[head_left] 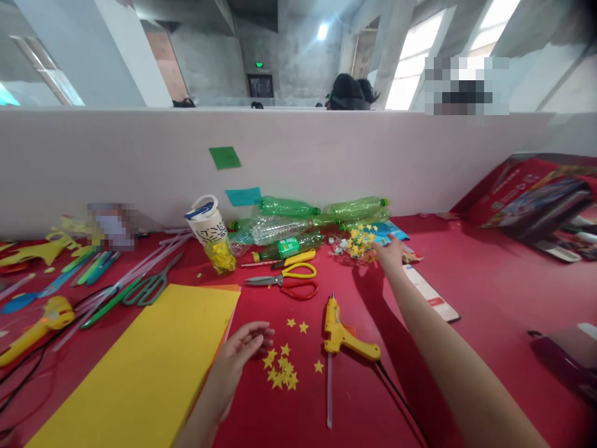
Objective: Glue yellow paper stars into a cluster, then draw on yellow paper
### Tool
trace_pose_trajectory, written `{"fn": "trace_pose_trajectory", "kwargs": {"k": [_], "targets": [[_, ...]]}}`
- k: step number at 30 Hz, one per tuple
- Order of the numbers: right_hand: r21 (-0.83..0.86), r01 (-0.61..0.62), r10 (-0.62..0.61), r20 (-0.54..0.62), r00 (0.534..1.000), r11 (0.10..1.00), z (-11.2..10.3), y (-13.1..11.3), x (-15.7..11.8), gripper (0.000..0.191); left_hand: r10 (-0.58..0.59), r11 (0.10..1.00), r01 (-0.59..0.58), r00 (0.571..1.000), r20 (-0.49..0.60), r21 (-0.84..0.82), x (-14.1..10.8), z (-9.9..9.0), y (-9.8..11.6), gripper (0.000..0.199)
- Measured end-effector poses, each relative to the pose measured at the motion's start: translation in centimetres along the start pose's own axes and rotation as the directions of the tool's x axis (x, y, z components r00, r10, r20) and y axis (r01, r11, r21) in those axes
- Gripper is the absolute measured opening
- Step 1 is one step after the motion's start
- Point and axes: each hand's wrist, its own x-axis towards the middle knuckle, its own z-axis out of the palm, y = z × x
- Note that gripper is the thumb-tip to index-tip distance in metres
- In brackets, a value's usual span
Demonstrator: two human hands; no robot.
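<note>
My left hand (246, 347) hovers over the red table just left of a small group of yellow paper stars (282, 372). Its fingers are loosely curled, the thumb stands apart, and nothing shows in them. Farther away, my right hand (390, 252) reaches to the right edge of a heap of yellow stars (361, 239) in clear plastic. The thumb and fingers look spread, though the fingertips are small and partly hidden. Between my arms lies a yellow hot glue gun (342, 336), a glue stick in its back end and its nozzle pointing away.
Green plastic bottles (289, 206) lie along the white partition (298, 149). Scissors with yellow and red handles (298, 280), a paper cup (208, 224) and yellow sheets (140, 361) are nearby. Another glue gun (40, 326) lies left. A phone (431, 292) rests beside my right forearm.
</note>
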Motion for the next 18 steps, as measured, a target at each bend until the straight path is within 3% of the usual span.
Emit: {"fn": "trace_pose_trajectory", "kwargs": {"k": [3,6,7,8,9,10,12,14,18], "targets": [[0.022,0.071,-0.072,0.027,0.997,0.997,-3.0,-2.7,-2.9,0.038,0.046,0.993,-0.044,0.999,-0.016,0.110,0.5,-0.3,-0.2,0.030],[0.060,0.179,-0.188,0.297,0.936,0.982,-6.0,-5.0,-8.8,0.020,0.148,0.925,-0.146,0.989,0.020,0.352,0.5,-0.5,-0.3,0.033],[0.064,0.219,-0.225,0.421,0.878,0.974,-6.8,-5.4,-11.1,0.018,0.182,0.873,-0.185,0.982,0.051,0.451,0.1,-0.5,-0.4,0.036],[0.015,0.299,-0.248,0.599,0.761,0.954,-7.4,-5.7,-13.3,0.020,0.211,0.805,-0.226,0.973,0.092,0.549,-0.3,-0.5,-0.4,0.041],[-0.045,0.380,-0.245,0.693,0.678,0.924,-7.8,-5.7,-15.4,0.024,0.233,0.725,-0.257,0.965,0.123,0.639,-0.9,-0.4,-0.5,0.048],[-0.099,0.448,-0.232,0.746,0.624,0.889,-8.1,-5.6,-17.1,0.025,0.231,0.647,-0.273,0.960,0.159,0.711,-1.5,-0.4,-0.6,0.057],[-0.184,0.509,-0.208,0.758,0.619,0.841,-8.2,-5.1,-19.5,0.032,0.218,0.524,-0.277,0.958,0.188,0.805,-2.5,-0.2,-0.9,0.072],[-0.229,0.516,-0.200,0.737,0.646,0.825,-7.9,-4.4,-20.5,0.040,0.188,0.476,-0.247,0.966,0.177,0.844,-3.0,0.1,-1.2,0.078],[-0.127,0.480,-0.251,0.722,0.645,0.868,-7.5,-3.2,-20.2,0.043,0.126,0.540,-0.164,0.985,0.114,0.826,-2.7,0.6,-1.9,0.073]]}}
